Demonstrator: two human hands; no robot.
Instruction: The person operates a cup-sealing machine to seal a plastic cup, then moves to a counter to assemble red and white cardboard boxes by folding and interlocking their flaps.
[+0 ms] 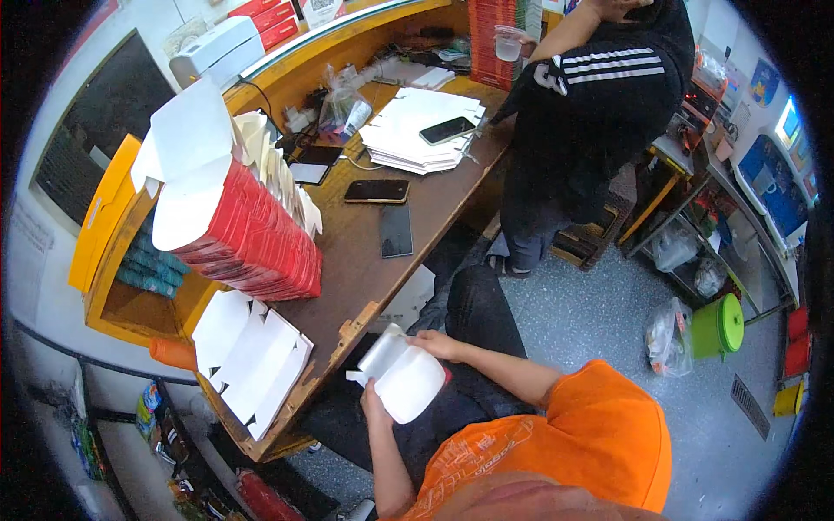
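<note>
Above my lap I hold a white cardboard box blank, partly folded, with a bit of red at its right edge. My left hand grips its lower left side. My right hand is closed on its upper edge, by a raised flap. On the near left corner of the table lies a stack of flat white box blanks with notched edges. Behind it rises a tall stack of nested red-and-white boxes, white insides showing at its top.
The brown wooden table bears several phones, including a black one, and more white blanks. A person in black stands at its far right, holding a clear plastic cup. A green bin and a plastic bag stand right.
</note>
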